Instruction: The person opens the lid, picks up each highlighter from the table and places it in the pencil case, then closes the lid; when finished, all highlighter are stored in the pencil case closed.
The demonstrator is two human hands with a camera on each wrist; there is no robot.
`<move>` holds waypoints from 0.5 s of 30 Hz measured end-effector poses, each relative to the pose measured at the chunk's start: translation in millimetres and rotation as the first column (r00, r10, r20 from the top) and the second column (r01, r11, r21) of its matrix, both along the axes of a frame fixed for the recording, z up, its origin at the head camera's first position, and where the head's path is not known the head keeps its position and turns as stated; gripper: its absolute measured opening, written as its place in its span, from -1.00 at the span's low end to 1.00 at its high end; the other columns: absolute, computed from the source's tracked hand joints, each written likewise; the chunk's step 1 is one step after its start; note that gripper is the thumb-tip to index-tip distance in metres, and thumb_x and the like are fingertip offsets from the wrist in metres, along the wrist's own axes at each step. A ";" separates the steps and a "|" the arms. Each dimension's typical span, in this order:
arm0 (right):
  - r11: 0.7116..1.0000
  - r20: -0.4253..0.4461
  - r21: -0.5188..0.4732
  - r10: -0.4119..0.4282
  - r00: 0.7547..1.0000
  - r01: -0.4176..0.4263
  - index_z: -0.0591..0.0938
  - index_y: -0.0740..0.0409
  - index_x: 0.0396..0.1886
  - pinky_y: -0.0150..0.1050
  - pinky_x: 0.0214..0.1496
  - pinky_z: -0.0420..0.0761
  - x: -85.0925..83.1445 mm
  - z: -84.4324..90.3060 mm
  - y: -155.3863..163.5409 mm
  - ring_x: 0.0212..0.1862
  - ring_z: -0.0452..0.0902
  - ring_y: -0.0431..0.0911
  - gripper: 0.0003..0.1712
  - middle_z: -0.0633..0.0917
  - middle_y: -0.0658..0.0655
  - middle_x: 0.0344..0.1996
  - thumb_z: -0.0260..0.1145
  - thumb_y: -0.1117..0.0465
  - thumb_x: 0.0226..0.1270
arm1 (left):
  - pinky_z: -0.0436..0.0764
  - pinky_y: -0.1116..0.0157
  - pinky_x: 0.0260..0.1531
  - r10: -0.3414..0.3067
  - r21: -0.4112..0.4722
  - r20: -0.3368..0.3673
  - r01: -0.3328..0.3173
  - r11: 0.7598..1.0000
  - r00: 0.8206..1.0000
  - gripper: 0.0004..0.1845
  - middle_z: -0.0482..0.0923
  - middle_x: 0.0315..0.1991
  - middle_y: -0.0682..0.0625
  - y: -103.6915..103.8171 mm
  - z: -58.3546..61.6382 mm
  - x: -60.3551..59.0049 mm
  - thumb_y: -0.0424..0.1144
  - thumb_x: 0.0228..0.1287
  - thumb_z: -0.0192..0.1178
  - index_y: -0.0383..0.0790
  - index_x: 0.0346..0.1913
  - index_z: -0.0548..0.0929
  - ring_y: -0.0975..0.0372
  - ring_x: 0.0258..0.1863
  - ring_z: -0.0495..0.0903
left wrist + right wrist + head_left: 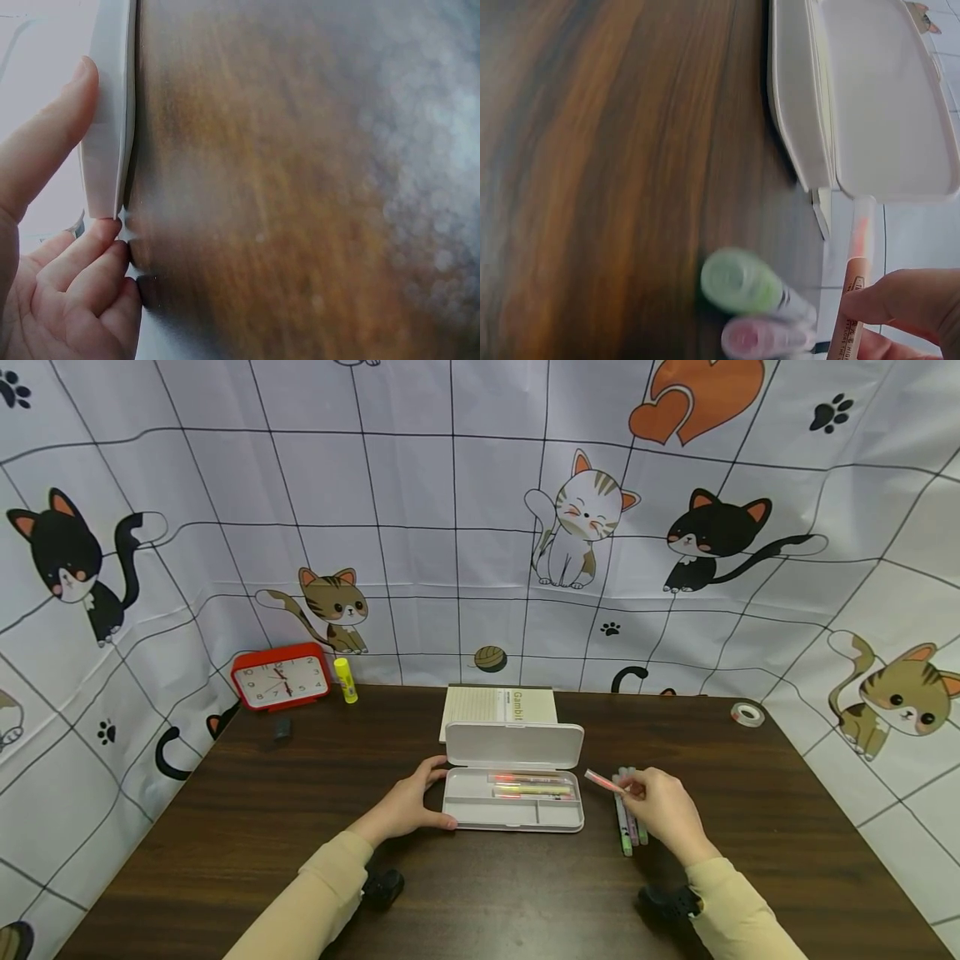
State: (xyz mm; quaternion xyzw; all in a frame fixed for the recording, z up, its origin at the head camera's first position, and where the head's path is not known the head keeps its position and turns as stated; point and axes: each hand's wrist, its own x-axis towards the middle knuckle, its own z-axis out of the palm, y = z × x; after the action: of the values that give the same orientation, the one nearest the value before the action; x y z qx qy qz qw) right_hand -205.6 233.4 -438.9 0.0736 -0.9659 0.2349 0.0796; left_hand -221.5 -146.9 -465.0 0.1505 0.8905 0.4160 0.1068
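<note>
Head view first: we see one white pencil case (513,789) lying open on the dark wooden tabletop (225,827), lid raised toward the far side. We count three highlighters in the tray (534,785), lying lengthwise in its far section. The left hand (408,806) holds the case's left end, thumb on the near corner and fingers curled round the far side. The right hand (663,810) is just right of the case and pinches one pink highlighter (602,781) between thumb and fingertips, its free end pointing toward the case and raised off the tabletop. Under that hand we count about three more highlighters (628,827) lying side by side; the hand covers part of them, so we cannot be sure of the count.

Left wrist view: the thumb (45,142) lies flat along the white case wall (109,120) and the other fingers (90,255) curl at its corner.

Right wrist view: the pinched highlighter (855,285) sits beside the case lid (885,97), with one green cap (739,281) and one pink cap (754,337) on the tabletop below.

Elsewhere we count one red clock (280,677), one yellow glue stick (346,680), one small dark eraser (282,727), one notebook (498,703) behind the case, and one tape roll (747,714) at far right.
</note>
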 end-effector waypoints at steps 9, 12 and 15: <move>0.999 -0.011 0.024 0.049 0.999 -0.049 0.72 0.07 -0.35 -0.25 -0.51 0.40 -3.4 -1.8 -20.4 -0.47 0.40 -0.16 -0.88 0.57 0.00 -0.48 0.40 0.31 0.08 | 0.18 -0.05 0.31 -0.007 -0.014 -0.008 0.007 1.000 1.000 0.11 0.35 0.32 -0.20 0.0 0.0 0.6 -0.06 -0.14 0.53 -0.22 0.44 0.07 -0.01 0.37 0.24; 0.997 -0.010 0.035 0.067 0.998 -0.067 0.73 0.05 -0.35 -0.27 -0.52 0.35 -5.1 -1.8 -29.4 -0.49 0.34 -0.17 -0.87 0.53 -0.03 -0.52 0.39 0.32 0.08 | 0.18 -0.06 0.31 -0.009 -0.014 -0.011 0.009 1.000 1.000 0.11 0.35 0.32 -0.20 -0.1 -0.3 0.7 -0.06 -0.14 0.53 -0.22 0.44 0.06 -0.02 0.37 0.24; 0.995 -0.022 0.048 0.094 0.995 -0.093 0.74 0.06 -0.34 -0.29 -0.53 0.33 -6.8 -0.4 -40.1 -0.50 0.31 -0.18 -0.87 0.50 -0.04 -0.54 0.40 0.32 0.07 | 0.18 -0.06 0.31 -0.008 -0.010 -0.014 0.007 1.000 1.000 0.11 0.36 0.32 -0.20 -0.1 -0.4 0.6 -0.07 -0.14 0.53 -0.22 0.43 0.07 -0.02 0.37 0.24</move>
State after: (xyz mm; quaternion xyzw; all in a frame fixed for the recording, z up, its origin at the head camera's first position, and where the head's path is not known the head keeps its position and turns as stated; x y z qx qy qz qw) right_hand -212.4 193.3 -439.3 0.1232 -0.9656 0.2149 0.0785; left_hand -220.9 -146.9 -465.4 0.1561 0.8928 0.4099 0.1031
